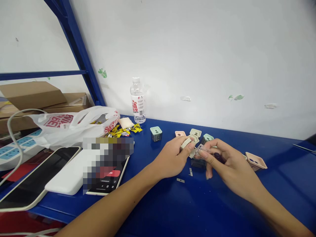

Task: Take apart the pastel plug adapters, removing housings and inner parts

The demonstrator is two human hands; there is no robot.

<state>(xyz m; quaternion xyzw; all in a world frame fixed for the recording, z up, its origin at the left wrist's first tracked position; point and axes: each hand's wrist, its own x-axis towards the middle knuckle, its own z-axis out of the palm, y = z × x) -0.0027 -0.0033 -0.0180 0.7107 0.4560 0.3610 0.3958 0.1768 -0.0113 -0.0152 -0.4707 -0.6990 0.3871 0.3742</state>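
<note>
My left hand (pixel 174 156) is closed around a cream pencil sharpener part (pixel 185 143) with its fingers and thumb. Right beside it, my right hand (pixel 230 169) pinches a small clear plastic piece (pixel 200 150) between thumb and fingers. A dark, round-ended object (pixel 218 157), perhaps a tool handle, also rests within the right hand; its other end is hidden. Below the hands stands a dark see-through container (pixel 198 163). Two small metal blades lie flat on the blue table: one blade (pixel 180 180) nearer me, another blade (pixel 191 171) farther off.
Box-shaped sharpeners stand around: a green one (pixel 156 131), a pink one (pixel 256 160), several behind the hands. A water bottle (pixel 138 102) stands near the wall. Leftward are a plastic bag (pixel 74 123), yellow wrappers (pixel 118 131), phones, a white power bank (pixel 71 176) and a power strip (pixel 14 149).
</note>
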